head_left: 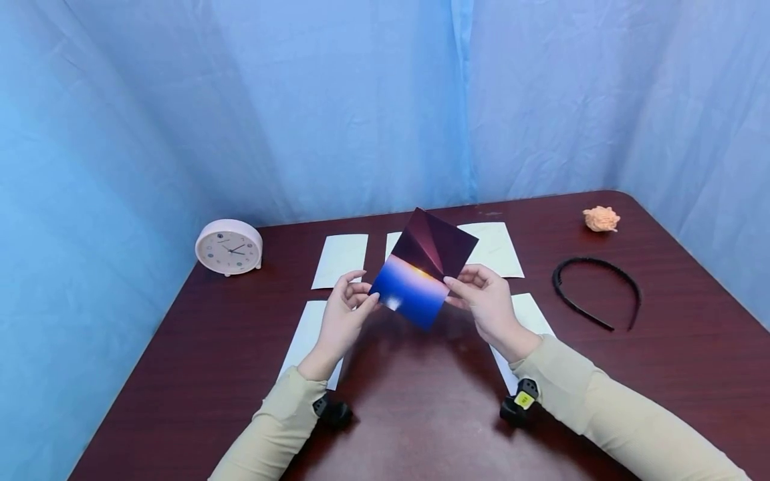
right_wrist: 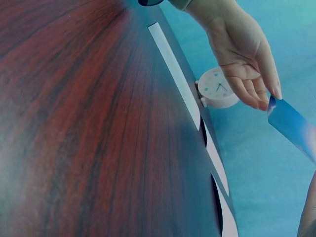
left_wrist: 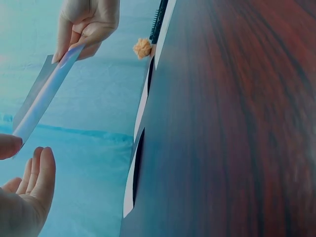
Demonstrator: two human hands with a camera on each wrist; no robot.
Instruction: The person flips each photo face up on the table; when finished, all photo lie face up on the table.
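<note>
A glossy printed picture (head_left: 415,287), dark maroon above and blue below with a bright glow between, is held up over the table by both hands. My left hand (head_left: 344,314) pinches its lower left corner between thumb and fingers; the right wrist view shows this left hand (right_wrist: 244,59) at the corner of the picture (right_wrist: 294,126). My right hand (head_left: 490,304) grips the right edge, thumb on the printed face. Seen nearly edge-on, the picture (left_wrist: 47,94) slants between the right hand (left_wrist: 91,22) and the left hand (left_wrist: 29,197) in the left wrist view.
Several white sheets lie on the dark wooden table (head_left: 421,414), among them a back left sheet (head_left: 341,260) and a back right sheet (head_left: 496,250). A white clock (head_left: 230,247) stands left. Rightward are a black headband (head_left: 592,264) and a peach ruffled object (head_left: 601,219). Blue curtains (head_left: 337,107) surround the table.
</note>
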